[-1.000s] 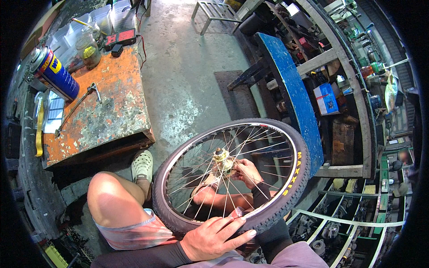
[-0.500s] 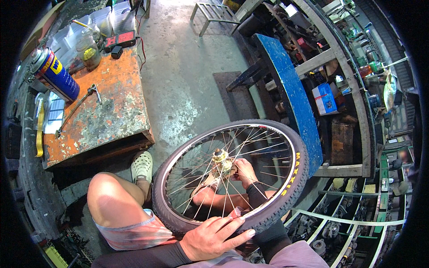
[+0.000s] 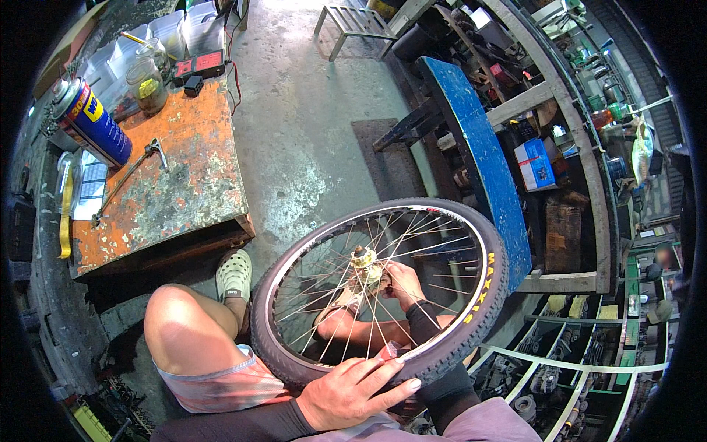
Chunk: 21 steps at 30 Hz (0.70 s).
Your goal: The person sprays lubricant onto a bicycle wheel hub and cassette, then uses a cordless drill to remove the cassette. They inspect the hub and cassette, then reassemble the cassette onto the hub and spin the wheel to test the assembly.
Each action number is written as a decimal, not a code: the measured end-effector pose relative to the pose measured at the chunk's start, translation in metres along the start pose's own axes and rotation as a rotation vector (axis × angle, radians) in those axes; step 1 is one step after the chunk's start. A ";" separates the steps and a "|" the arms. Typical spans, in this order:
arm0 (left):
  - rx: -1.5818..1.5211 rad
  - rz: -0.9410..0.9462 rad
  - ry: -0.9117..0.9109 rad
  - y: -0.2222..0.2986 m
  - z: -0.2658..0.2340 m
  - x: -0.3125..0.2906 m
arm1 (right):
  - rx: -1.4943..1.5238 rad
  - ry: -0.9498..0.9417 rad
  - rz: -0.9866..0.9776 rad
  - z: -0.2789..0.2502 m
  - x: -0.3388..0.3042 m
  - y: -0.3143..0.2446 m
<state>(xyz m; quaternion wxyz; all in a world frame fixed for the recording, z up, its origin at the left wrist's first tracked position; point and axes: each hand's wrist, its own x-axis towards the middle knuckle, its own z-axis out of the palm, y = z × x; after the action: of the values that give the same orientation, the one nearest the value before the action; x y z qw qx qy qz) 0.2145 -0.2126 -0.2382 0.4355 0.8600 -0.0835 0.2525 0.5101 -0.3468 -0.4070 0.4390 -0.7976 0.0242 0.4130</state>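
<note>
A bicycle wheel (image 3: 263,328) with a black knobbly tyre and silver rim lies tilted across my lap. My left hand (image 3: 346,394) grips its near edge, fingers over the rim and thumb along the tyre. Under the spokes, my right hand (image 3: 403,286) is closed at the lower end of the hub (image 3: 363,259); what its fingers pinch is hidden. The axle end points up from the hub, which looks pale and greasy. Beside my left fingertips shows a small reddish piece (image 3: 388,351) that I cannot identify.
To the left stands a worn orange bench (image 3: 195,173) with a spray can (image 3: 96,125), a ratchet-like tool (image 3: 129,184), jars (image 3: 146,88) and a red-and-black device (image 3: 199,66). A blue bench (image 3: 479,147) and parts shelves flank the right. A slatted stool (image 3: 357,23) stands farther off.
</note>
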 end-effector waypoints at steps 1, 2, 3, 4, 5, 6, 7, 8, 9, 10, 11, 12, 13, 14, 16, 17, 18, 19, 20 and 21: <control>0.002 0.004 0.002 0.000 0.000 0.000 | 0.010 0.010 -0.011 0.001 0.001 0.001; 0.005 0.008 0.001 0.000 0.001 -0.001 | -0.017 0.007 -0.018 -0.001 0.003 0.004; 0.007 0.013 0.000 0.000 0.004 -0.003 | -0.044 0.003 -0.025 -0.003 0.005 0.006; 0.009 0.018 -0.001 0.000 0.005 -0.004 | -0.071 0.000 -0.032 -0.006 0.006 0.008; -0.003 0.010 -0.006 0.000 0.004 -0.003 | -0.079 0.003 -0.036 -0.005 0.007 0.008; -0.016 0.003 -0.010 0.000 0.001 -0.002 | -0.087 0.006 -0.040 -0.004 0.007 0.008; -0.028 -0.005 -0.015 0.000 0.000 0.000 | -0.095 0.010 -0.043 -0.004 0.007 0.008; -0.019 -0.001 -0.017 0.000 -0.001 0.000 | -0.078 0.017 -0.048 -0.002 0.006 0.006; -0.010 0.003 -0.018 0.000 -0.002 0.000 | -0.061 0.024 -0.052 -0.001 0.005 0.004; -0.001 0.007 -0.020 -0.001 -0.002 0.000 | -0.045 0.031 -0.057 0.001 0.004 0.002; 0.002 0.008 -0.019 -0.001 -0.001 -0.001 | -0.050 0.041 -0.056 0.002 0.004 0.002; 0.006 0.009 -0.018 -0.001 0.001 -0.002 | -0.055 0.050 -0.056 0.002 0.004 0.002; 0.009 0.010 -0.016 -0.001 0.003 -0.003 | -0.060 0.059 -0.056 0.003 0.004 0.002; 0.005 0.011 -0.011 -0.001 0.003 -0.003 | -0.083 0.042 -0.051 0.000 0.006 0.004; -0.005 0.011 0.000 -0.001 0.005 -0.003 | -0.130 0.008 -0.042 -0.006 0.011 0.009; -0.008 0.014 -0.006 -0.001 0.004 -0.003 | -0.108 0.025 -0.050 -0.005 0.011 0.010; -0.012 0.017 -0.012 -0.002 0.004 -0.003 | -0.085 0.041 -0.057 -0.003 0.011 0.010; -0.016 0.019 -0.019 -0.002 0.003 -0.003 | -0.062 0.058 -0.065 -0.001 0.011 0.011; -0.020 0.013 -0.011 -0.002 0.003 -0.002 | -0.061 0.059 -0.059 -0.001 0.011 0.010; -0.024 0.007 -0.003 -0.001 0.001 -0.001 | -0.060 0.061 -0.053 0.000 0.011 0.009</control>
<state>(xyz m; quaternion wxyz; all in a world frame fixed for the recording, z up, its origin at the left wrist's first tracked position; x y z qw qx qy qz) 0.2148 -0.2131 -0.2401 0.4448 0.8548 -0.0901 0.2519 0.5140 -0.3492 -0.4210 0.4247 -0.8230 0.0039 0.3773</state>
